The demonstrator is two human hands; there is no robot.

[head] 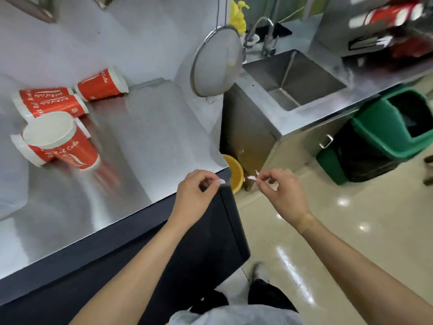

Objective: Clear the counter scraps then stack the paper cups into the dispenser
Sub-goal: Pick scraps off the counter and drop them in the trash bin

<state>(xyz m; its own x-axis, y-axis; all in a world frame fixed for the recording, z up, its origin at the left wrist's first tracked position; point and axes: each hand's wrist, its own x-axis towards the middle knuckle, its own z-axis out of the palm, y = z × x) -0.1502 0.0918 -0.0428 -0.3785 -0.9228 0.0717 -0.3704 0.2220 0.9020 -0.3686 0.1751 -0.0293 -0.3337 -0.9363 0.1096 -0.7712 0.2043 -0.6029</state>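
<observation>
The right hand (284, 192) hangs out over the glossy cream floor (351, 231), its thumb and forefinger pinching small torn white paper scraps (251, 177), thin and ragged-edged, with another white bit showing under the curled fingers. The left hand (196, 195) sits at the near corner of the counter (140, 148), fingers curled, nipping a small white scrap (222, 181) right at the edge. The counter is brushed steel, smooth and streaky with reflections, set on a dark matte base. Well back on its left side lie the paper cups (58, 127): red with white rims and white lettering, tapered, most tipped on their sides in a loose heap, one leaning with its white mouth towards us and another resting against the steel back wall. A round wire-mesh strainer (216, 64) hangs at the counter's far end. Beyond it is a square, deep steel sink (297, 80) with a curved tap. A green plastic bin (384, 137) with a black liner stands on the floor below, and a yellow bowl (234, 172) peeps out past the counter corner. At the top right, blurred red cups sit in a steel unit (386, 24), possibly the dispenser; I cannot tell for sure.
</observation>
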